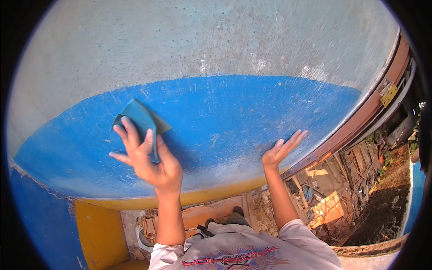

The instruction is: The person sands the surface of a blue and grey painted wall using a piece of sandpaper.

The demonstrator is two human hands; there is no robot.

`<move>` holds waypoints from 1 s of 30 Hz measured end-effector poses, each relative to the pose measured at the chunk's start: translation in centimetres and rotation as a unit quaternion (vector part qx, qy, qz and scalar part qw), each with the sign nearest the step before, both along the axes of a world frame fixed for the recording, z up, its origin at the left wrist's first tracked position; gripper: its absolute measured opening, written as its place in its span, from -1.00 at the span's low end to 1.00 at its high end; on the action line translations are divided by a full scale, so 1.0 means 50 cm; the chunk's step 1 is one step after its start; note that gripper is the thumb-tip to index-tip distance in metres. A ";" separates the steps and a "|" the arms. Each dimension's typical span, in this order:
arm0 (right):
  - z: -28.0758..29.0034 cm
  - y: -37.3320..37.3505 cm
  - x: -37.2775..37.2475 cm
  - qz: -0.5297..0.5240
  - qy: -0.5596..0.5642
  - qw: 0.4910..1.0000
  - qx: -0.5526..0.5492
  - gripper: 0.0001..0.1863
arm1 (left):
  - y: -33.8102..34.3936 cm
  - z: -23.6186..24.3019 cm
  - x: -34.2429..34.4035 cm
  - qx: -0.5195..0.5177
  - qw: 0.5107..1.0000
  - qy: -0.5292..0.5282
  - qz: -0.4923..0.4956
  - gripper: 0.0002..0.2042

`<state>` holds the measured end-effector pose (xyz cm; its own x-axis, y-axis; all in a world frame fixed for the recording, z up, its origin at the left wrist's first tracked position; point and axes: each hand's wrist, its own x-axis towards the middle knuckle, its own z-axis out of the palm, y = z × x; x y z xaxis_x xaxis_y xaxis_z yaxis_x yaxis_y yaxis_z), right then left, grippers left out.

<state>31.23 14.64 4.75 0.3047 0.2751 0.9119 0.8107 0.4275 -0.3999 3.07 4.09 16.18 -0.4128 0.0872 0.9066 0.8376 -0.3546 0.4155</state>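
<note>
Your left hand (155, 167): fingers clamped on folded teal sheet (138, 114) at blue-and-grey painted wall (225, 108). Your right hand (275, 156): fingers outstretched, thumb apart.

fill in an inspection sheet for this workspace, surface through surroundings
Surface: wall, grey above a blue band; pale scuffs on both, yellow strip along the bottom
Job's things: folded teal sheet, at the left part of the blue band
Clutter: loose wood pieces and debris on the ground, lower right
Grippers: bare hands; left hand holds the sheet, right hand is open and holds nothing, wall contact unclear
Cables: nothing seen
Surroundings: brown frame with a yellowish hinge at right; yellow block at lower left
</note>
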 end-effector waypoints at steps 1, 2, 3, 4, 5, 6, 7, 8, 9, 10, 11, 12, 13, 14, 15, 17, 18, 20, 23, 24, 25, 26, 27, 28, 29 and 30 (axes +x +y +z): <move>-0.004 -0.002 0.002 -0.002 0.002 1.000 -0.003 -0.34 | 0.002 0.003 0.037 -0.072 0.993 0.097 -0.014 -0.79; -0.004 -0.003 -0.002 0.002 0.000 1.000 -0.005 -0.34 | -0.002 -0.026 0.082 -0.113 0.983 0.137 -0.042 -0.82; 0.000 0.000 -0.002 0.004 -0.003 1.000 -0.004 -0.34 | -0.011 -0.078 0.113 -0.151 0.970 0.175 -0.072 -0.85; 0.001 -0.002 0.003 -0.001 -0.002 1.000 0.002 -0.34 | -0.027 -0.130 0.115 -0.145 0.971 0.177 -0.075 -0.85; -0.002 -0.003 0.009 0.007 -0.007 1.000 0.001 -0.34 | -0.043 -0.183 0.108 -0.165 0.976 0.128 -0.064 -0.85; 0.001 0.002 0.005 0.014 -0.007 1.000 0.001 -0.33 | -0.042 -0.200 0.088 -0.184 0.978 0.084 -0.053 -0.85; 0.006 0.007 0.001 0.007 -0.001 1.000 0.008 -0.33 | -0.034 -0.177 0.057 -0.136 0.990 0.038 -0.008 -0.84; 0.004 0.004 0.001 0.009 -0.003 1.000 0.001 -0.33 | -0.033 -0.148 0.027 -0.095 0.995 -0.014 0.036 -0.84; 0.000 -0.002 0.004 0.012 -0.007 1.000 -0.009 -0.33 | -0.025 -0.106 0.003 -0.050 0.997 -0.046 0.042 -0.79; -0.001 -0.005 0.006 0.006 -0.005 1.000 -0.011 -0.33 | -0.012 -0.054 -0.008 -0.004 0.996 -0.077 0.051 -0.75; -0.002 -0.004 0.011 0.008 0.008 1.000 -0.009 -0.33 | 0.001 -0.013 0.016 -0.004 0.996 -0.074 0.041 -0.75; -0.001 -0.002 0.008 0.015 0.024 1.000 -0.006 -0.34 | 0.006 0.028 0.051 -0.040 0.999 -0.008 0.021 -0.75; -0.005 0.000 0.013 0.008 0.027 1.000 -0.004 -0.34 | 0.012 0.046 0.094 -0.075 0.996 0.056 -0.001 -0.75; -0.012 0.002 0.021 0.012 0.020 1.000 -0.007 -0.34 | 0.022 0.039 0.145 -0.095 0.990 0.096 -0.038 -0.75; -0.014 0.002 0.023 0.019 0.015 1.000 -0.008 -0.34 | 0.031 0.022 0.190 -0.113 0.982 0.137 -0.071 -0.75; -0.009 -0.005 0.038 0.017 -0.003 1.000 0.004 -0.35 | 0.035 -0.093 0.229 -0.175 0.966 0.169 -0.084 -0.71; -0.005 -0.008 0.048 0.025 -0.025 0.999 0.011 -0.36 | 0.025 -0.152 0.228 -0.194 0.963 0.166 -0.086 -0.69; 0.023 -0.049 0.093 0.027 -0.064 0.997 -0.036 -0.39 | -0.013 -0.197 0.160 -0.187 0.977 0.099 -0.025 -0.73; 0.104 -0.067 0.173 0.034 -0.092 0.992 -0.074 -0.47 | -0.002 -0.071 0.117 -0.068 0.997 -0.012 0.033 -0.71; 0.125 -0.055 0.199 0.039 -0.058 0.997 -0.034 -0.45 | 0.006 -0.033 0.141 -0.077 0.996 -0.017 0.034 -0.71; 0.137 -0.040 0.224 0.043 -0.022 0.999 0.007 -0.44 | 0.024 0.013 0.170 -0.084 0.996 0.022 0.017 -0.71; 0.144 -0.024 0.249 0.041 -0.023 0.999 0.004 -0.44 | 0.045 0.043 0.200 -0.085 0.994 0.063 -0.002 -0.71; 0.151 -0.006 0.267 0.017 -0.029 0.999 0.018 -0.42 | 0.054 0.053 0.242 -0.106 0.986 0.128 -0.028 -0.72; 0.152 0.008 0.285 -0.008 -0.035 0.999 0.030 -0.40 | 0.068 0.031 0.281 -0.119 0.977 0.167 -0.059 -0.74; 0.145 0.014 0.304 -0.007 -0.034 0.999 0.034 -0.40 | 0.077 -0.007 0.326 -0.132 0.970 0.185 -0.085 -0.77; 0.134 0.021 0.313 0.006 -0.049 0.999 0.009 -0.38 | 0.071 -0.062 0.356 -0.169 0.960 0.193 -0.109 -0.80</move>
